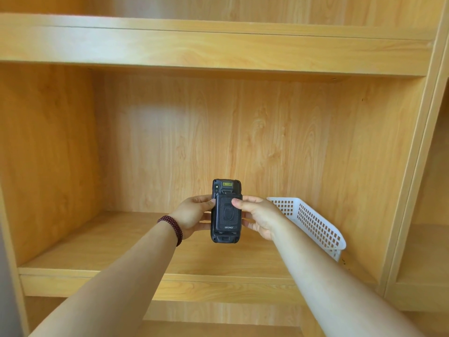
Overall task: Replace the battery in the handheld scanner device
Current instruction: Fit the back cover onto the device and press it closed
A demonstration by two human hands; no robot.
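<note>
- head view: the scanner (226, 211) is held upright in the air in front of the wooden shelf (121, 239), back side toward the camera, its long axis running up and down, scan window at the top.
- the left hand (192, 216) wraps the scanner's left edge, fingers clamped on it, thumb tip on the edge of the back cover (227, 212).
- the right hand (258, 216) clasps the right edge, fingers closed on the scanner, thumb lying across the upper part of the back cover.
- both hands sit level with the middle of the scanner, one each side; neither is nearer. the latch (226, 238) at the bottom end lies below both thumbs.
- judgement: the cover looks shut, so the battery is not out yet; the next move likely needs a thumb to travel down the long axis to the latch.
- a white basket (313, 222) stands on the shelf, just right of the right wrist.
</note>
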